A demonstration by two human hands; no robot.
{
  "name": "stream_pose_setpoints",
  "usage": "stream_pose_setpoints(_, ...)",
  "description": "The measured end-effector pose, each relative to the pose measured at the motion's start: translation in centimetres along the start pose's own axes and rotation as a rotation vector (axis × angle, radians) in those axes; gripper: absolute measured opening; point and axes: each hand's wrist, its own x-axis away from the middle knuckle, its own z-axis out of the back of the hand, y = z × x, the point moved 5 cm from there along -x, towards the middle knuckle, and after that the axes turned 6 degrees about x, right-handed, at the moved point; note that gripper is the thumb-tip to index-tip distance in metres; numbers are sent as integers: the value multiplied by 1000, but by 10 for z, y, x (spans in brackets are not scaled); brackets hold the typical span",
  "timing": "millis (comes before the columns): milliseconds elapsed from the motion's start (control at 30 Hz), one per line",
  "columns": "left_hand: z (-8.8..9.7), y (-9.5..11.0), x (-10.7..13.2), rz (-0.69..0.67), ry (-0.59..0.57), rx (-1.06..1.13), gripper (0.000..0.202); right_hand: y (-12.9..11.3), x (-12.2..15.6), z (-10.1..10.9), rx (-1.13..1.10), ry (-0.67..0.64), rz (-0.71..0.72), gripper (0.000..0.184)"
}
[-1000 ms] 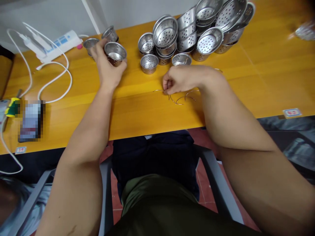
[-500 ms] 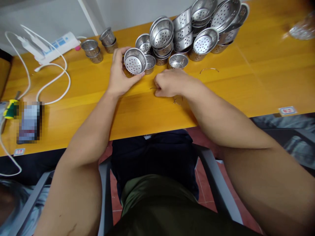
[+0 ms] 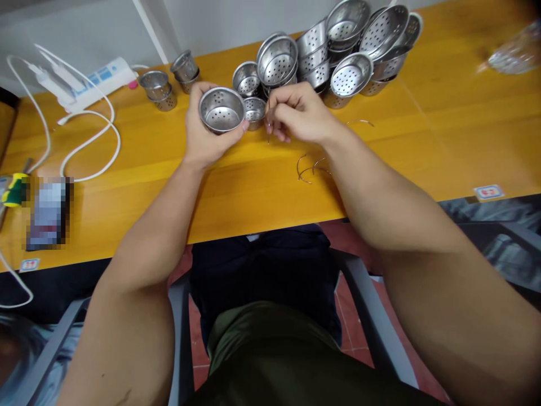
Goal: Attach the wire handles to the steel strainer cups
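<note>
My left hand grips a small perforated metal cup from the left, its mouth tilted toward me. To the right, my right hand pinches a thin wire, which points down from the fingertips. Another small perforated cup stands between the two hands, partly covered by the held cup. On the tabletop below my right wrist lie loose curved wires. A further thin wire is beyond my right forearm.
Stacked perforated metal baskets crowd the back of the yellow table. Two small cup stacks stand left, near a white power strip with cables. A phone and a yellow-green handle are at far left; crumpled clear plastic is far right.
My right hand has risen from the tabletop with a wire pinched in its fingers. My left hand has tipped the cup, and its opening now shows more of the inner wall.
</note>
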Motion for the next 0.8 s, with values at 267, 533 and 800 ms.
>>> stream_pose_setpoints(267, 6, -11, 2, -104, 178, -125, 82, 2, -4, 2, -157, 168, 118, 42)
stream_pose_setpoints(533, -6, -27, -1, -108, 173, -21, 81, 13, -11, 6, -227, 257, 110, 53)
stream_pose_setpoints(800, -8, -32, 2, -202, 125, 77, 86, 5, -8, 8, -294, 288, 223, 49)
